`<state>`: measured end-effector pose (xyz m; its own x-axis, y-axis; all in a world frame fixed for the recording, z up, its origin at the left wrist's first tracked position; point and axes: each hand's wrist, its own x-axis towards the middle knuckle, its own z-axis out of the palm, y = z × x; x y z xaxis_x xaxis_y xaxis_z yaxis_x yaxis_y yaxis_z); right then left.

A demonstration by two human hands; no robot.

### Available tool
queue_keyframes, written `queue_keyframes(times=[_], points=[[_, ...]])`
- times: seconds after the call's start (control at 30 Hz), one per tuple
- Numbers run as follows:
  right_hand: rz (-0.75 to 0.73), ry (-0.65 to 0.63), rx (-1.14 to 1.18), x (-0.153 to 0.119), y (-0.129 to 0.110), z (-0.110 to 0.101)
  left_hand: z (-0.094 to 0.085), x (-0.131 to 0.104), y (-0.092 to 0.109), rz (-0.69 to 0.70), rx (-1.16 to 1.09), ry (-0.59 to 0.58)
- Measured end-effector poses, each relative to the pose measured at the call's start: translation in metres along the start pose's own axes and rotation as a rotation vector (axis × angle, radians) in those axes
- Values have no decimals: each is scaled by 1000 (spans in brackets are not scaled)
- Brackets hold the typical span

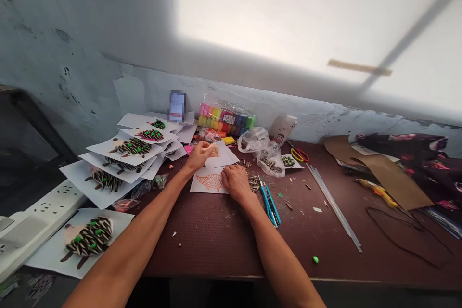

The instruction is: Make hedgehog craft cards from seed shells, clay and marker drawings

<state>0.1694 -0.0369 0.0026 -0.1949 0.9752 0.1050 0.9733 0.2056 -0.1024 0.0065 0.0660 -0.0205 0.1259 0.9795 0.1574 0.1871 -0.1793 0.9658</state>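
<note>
My left hand (200, 155) is closed in a pinch on a small pale-peach packet (214, 150), which looks like soft clay in clear film. Below it, a white sheet (207, 184) carries an orange line drawing of a hedgehog. The fingers of my right hand (236, 181) lie on that sheet, over the drawing's right end. Another white sheet (226, 156) sits just behind. Striped sunflower seeds (253, 183) are heaped right of my right hand, partly hidden by it. Close by lie blue-handled scissors and a cutter (269, 204).
Stacked hedgehog pictures (122, 154) covered in seeds stand left, beside a white power strip (54, 207). A colored clay pack (227, 119), phone (177, 106), plastic bag (265, 147) and white bottle (285, 130) line the back. Glue sticks (334, 207) and a yellow glue gun (378, 192) lie right.
</note>
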Motion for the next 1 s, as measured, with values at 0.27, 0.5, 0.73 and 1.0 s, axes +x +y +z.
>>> queue_keyframes(times=[0.27, 0.5, 0.73, 1.0], points=[[166, 341, 631, 7, 11, 11, -4, -14, 10, -132, -338, -247], [128, 332, 1078, 15, 17, 18, 2, -19, 10, -46, -288, -316], [128, 297, 1162, 15, 16, 15, 1, -20, 10, -74, -293, -330], [149, 352, 1137, 14, 17, 14, -3, -21, 21, -69, -232, -310]])
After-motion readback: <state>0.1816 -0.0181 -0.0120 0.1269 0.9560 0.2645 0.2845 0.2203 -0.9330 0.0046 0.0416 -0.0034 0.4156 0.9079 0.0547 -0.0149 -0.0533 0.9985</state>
